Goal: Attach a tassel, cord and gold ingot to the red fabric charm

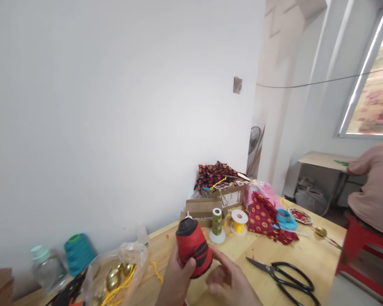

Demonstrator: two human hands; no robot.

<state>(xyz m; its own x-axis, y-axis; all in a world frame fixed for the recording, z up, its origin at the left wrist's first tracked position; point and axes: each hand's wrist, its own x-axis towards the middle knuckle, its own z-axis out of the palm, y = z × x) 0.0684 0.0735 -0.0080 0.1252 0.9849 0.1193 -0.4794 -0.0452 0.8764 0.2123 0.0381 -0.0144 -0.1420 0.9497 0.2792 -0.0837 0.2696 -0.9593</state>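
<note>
My left hand (176, 272) is closed around a red and black cone-shaped bundle (193, 246), its thumb across the front. The bundle has a black top with a small white tip and dark bands low on its right side. My right hand (226, 278) is beside it, index finger stretched out to its right edge and the other fingers loosely bent. I see nothing held in that hand. Just behind stand a green thread spool (216, 223) and a spool of yellow thread (239, 223). Black-handled scissors (282, 274) lie blades apart to the right.
On the left are a teal thread cone (78, 253), a clear bottle (47, 267) and a plastic bag (132, 255) with gold-coloured pieces. An open cardboard box (232, 197) and patterned maroon cloth (264, 214) stand near the wall. A person (375, 187) sits on a red stool (357, 242).
</note>
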